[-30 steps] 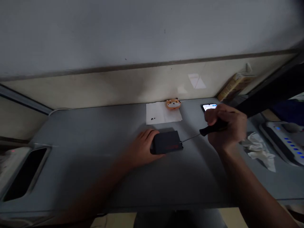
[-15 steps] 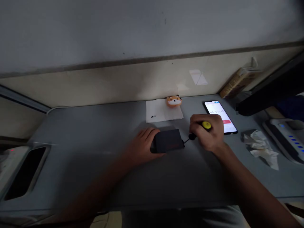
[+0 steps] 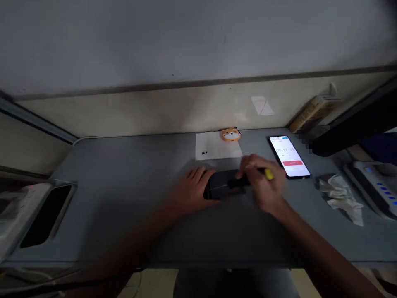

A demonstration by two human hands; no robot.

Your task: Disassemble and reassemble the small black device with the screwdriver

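My left hand [image 3: 197,185] grips the left end of a flat dark rectangular device [image 3: 221,179] lying on the grey table; what kind of device it is I cannot make out. In my right hand [image 3: 263,182], blurred by motion, is a screwdriver [image 3: 243,181] with a black and yellow handle. Its thin shaft lies over the device's top and points left, towards my left fingers. Whether the tip touches the surface I cannot tell. Behind the device, a few tiny dark pieces [image 3: 203,153] rest on a white paper [image 3: 209,142].
An orange animal-faced case [image 3: 231,134] sits on the paper. To the right are a lit phone [image 3: 289,157] running a timer, crumpled tissue [image 3: 339,194] and a grey device with blue lights [image 3: 372,186]. A dark-screened phone [image 3: 46,217] lies at the left.
My right hand has swung the screwdriver from the device's right edge leftwards over its top. My left hand keeps its hold. The whole view has shifted slightly.
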